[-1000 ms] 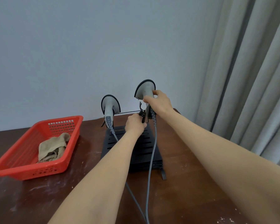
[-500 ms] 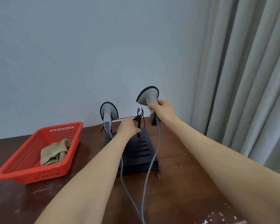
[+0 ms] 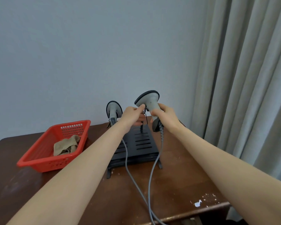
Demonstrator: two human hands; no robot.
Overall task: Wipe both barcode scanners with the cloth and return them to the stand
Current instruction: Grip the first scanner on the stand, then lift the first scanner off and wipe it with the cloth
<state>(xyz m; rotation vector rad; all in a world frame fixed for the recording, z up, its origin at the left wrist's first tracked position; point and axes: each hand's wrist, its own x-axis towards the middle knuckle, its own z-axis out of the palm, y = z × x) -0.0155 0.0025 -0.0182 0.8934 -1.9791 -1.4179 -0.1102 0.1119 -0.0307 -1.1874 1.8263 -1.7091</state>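
From the head camera, the right hand [image 3: 165, 115] is wrapped around the handle of a grey barcode scanner [image 3: 150, 103], its fingers [image 3: 154, 113] curled closed on the grip so the scanner is lifted clear above the black stand [image 3: 141, 143]. The scanner's head tilts up and to the left, and its grey cable [image 3: 151, 174] hangs down from the handle base over the stand's front edge and off the near edge of the worktop [image 3: 177, 179].

The left hand [image 3: 131, 116] reaches in beside it; its fingertips [image 3: 142, 106] are drawn together and touch the underside of the lifted scanner's head, though whether they pinch it or only rest against it is hard to tell from this angle.

The second scanner [image 3: 113, 110] sits upright in the left side of the stand, partly behind the left wrist, with its own cable [image 3: 128, 166] trailing forward.

The beige cloth [image 3: 66, 145] lies crumpled inside the red basket [image 3: 39, 158], left of the stand and apart from both hands.
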